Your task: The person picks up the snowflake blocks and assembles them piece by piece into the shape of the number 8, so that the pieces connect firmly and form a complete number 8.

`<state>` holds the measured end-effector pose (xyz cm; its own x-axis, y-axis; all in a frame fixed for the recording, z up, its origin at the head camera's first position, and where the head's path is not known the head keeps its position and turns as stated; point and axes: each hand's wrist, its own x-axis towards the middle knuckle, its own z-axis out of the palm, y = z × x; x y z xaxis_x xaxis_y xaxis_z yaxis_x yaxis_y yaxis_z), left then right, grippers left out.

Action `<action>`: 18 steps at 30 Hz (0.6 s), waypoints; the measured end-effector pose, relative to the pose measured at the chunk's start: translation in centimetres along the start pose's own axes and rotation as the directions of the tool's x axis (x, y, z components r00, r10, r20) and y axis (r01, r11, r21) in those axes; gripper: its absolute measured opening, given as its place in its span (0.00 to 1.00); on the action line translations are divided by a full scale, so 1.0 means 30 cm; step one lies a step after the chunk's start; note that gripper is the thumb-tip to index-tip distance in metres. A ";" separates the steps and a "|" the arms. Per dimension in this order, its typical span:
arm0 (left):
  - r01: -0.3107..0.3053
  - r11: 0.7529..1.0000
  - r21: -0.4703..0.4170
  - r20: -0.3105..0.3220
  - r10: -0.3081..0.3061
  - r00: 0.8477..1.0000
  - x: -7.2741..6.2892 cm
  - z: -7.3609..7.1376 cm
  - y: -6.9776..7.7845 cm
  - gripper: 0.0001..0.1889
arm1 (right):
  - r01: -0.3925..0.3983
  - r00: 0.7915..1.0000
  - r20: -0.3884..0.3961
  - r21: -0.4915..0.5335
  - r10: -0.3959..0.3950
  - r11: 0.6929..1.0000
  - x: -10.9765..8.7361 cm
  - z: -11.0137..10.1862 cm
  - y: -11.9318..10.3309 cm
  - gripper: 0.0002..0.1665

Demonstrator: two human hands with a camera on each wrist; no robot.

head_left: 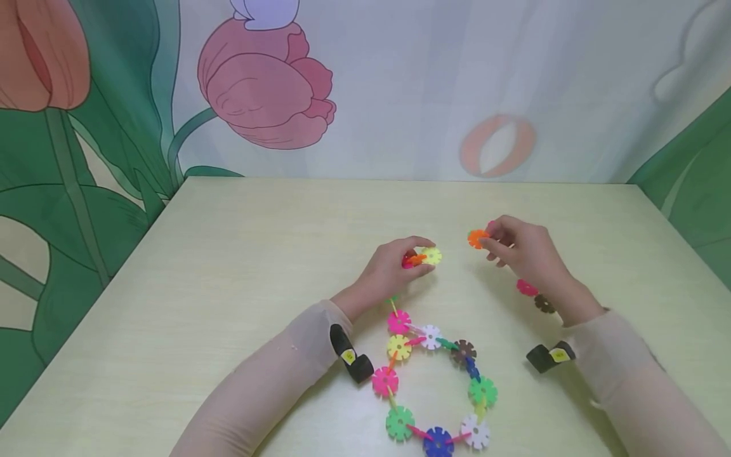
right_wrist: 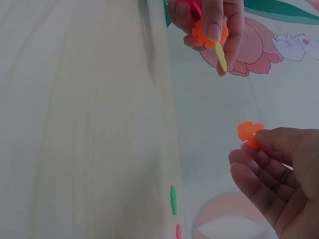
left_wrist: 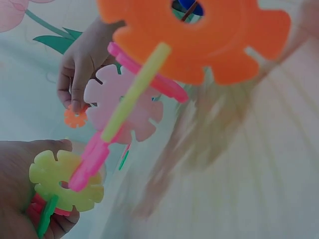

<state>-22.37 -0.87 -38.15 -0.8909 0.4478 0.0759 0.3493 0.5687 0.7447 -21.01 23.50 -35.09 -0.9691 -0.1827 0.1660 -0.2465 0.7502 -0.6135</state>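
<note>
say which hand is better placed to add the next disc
Right, I'd judge: the right grip pinches an orange flower-shaped plastic disc, held out toward the left grip, which holds a yellow flower-shaped plastic disc joined to a second orange disc and could steady them.

1. Notched discs (head_left: 393, 426): smooth plastic, low sheen.
2. Tabletop (head_left: 274, 241): smooth, matt, with faint wood grain.
3. Far curtain (head_left: 400, 95): matt printed cloth, softly creased.
4. Left sleeve (head_left: 274, 381), right sleeve (head_left: 628, 374): matt cloth.
5. Wrist cameras (head_left: 360, 369): plastic-looking, matt.

Beige sleeves (head_left: 268, 381) carry yellow-labelled black wrist cameras (head_left: 360, 368).
</note>
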 end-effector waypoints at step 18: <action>-0.022 1.000 0.011 -0.007 0.022 1.000 0.001 -0.003 0.001 0.23 | 0.220 0.974 -0.014 -0.176 -0.226 0.960 -0.053 0.080 -0.092 0.05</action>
<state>-22.42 -0.89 -38.07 -0.8852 0.4550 0.0970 0.3718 0.5666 0.7353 -18.81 20.19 -35.52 -0.8881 -0.3385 0.3111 -0.4475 0.7914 -0.4164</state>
